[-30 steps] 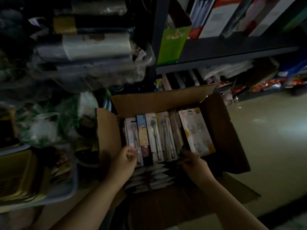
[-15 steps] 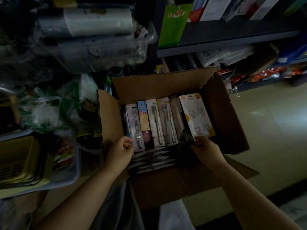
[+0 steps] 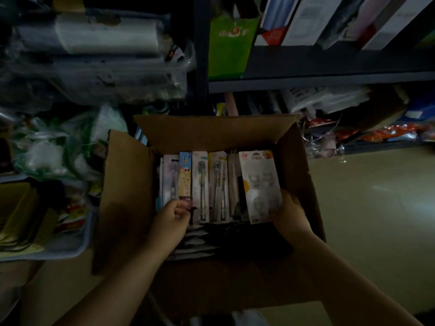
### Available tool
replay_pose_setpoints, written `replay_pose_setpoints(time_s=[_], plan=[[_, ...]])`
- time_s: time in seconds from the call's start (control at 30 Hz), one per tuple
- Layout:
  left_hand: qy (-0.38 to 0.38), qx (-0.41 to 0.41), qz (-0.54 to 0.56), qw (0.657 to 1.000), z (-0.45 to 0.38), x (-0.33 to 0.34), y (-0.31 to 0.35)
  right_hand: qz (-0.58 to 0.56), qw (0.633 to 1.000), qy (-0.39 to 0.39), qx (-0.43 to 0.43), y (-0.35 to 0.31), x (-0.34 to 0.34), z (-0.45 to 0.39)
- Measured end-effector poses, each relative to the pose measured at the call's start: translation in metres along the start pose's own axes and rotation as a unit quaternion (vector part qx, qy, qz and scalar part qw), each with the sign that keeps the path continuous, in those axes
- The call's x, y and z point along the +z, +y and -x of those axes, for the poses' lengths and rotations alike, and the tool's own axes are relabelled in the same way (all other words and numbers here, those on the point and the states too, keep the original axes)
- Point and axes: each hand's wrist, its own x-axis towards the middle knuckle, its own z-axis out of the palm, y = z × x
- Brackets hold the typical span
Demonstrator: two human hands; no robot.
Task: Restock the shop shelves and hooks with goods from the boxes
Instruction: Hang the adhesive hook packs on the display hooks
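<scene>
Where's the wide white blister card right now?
Head view: the wide white blister card stands at the open cardboard box's right end, beside toothbrush packs, gripped by the right hand.

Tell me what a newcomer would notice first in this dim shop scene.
First, the open cardboard box at centre, packed with a row of upright carded toothbrush packs. Next, the two bare hands in it: the right hand grips the bottom of a wide white blister card at the row's right end, and the left hand pinches packs at the left end. A bright green bag stands out on the dark shelf above.
</scene>
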Motion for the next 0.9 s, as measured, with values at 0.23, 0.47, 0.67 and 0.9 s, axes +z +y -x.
replay_pose_setpoints(time_s=[0.23, 0.47, 0.67, 0.9], plan=[[-0.005, -0.035, -0.004, 0.999, -0.019, 0.091, 0.033, -0.125, 0.991, -0.027, 0.039, 0.016, 0.011, -0.047], [-0.002, -0.066, -0.011, 0.998, -0.028, 0.115, 0.03, -0.204, 0.972, -0.069, 0.092, 0.02, 0.037, -0.075], [-0.023, -0.085, -0.005, 0.996, -0.036, 0.13, 0.036, -0.256, 0.959, -0.048, 0.11, 0.023, 0.038, -0.082], [-0.037, -0.071, -0.019, 0.997, -0.05, 0.132, 0.046, -0.34, 0.937, 0.005, 0.08, 0.035, 0.03, -0.071]])
